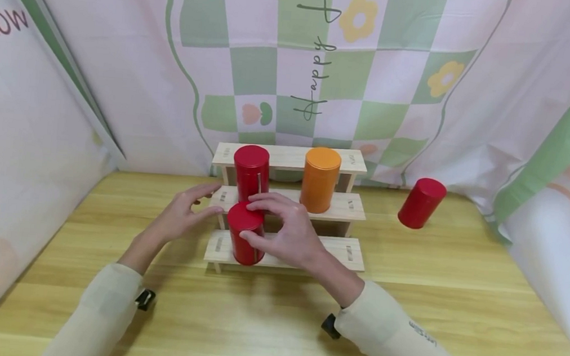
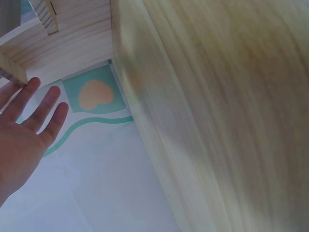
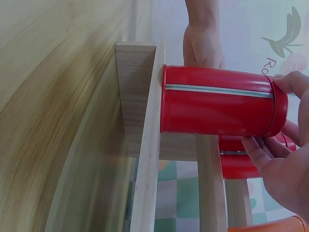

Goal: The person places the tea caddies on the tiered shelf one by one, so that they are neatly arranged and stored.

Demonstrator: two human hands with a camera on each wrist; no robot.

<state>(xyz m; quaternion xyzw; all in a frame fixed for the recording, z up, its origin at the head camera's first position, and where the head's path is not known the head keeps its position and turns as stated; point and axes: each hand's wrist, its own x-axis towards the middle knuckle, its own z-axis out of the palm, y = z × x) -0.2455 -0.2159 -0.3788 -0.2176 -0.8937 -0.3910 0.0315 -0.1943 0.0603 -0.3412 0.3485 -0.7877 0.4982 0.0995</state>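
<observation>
My right hand (image 1: 290, 232) grips a red tin (image 1: 244, 251) near its lid, thumb on one side and fingers on the other. This tin stands upright at the left of the lowest step of a three-step wooden rack (image 1: 329, 254). In the right wrist view its silver side seam shows, and its base meets the step. A second red tin (image 1: 251, 169) stands behind it on the middle step. My left hand (image 1: 185, 211) is beside the rack's left end, fingers spread and loosely bent, holding nothing. In the left wrist view its fingertips (image 2: 34, 82) are right at a board's end.
An orange tin (image 1: 320, 184) stands on the middle step, toward the right. Another red tin (image 1: 421, 204) stands on the wooden table (image 1: 252, 322) right of the rack. A patterned cloth (image 1: 299, 72) hangs behind, and pale cloth walls close both sides.
</observation>
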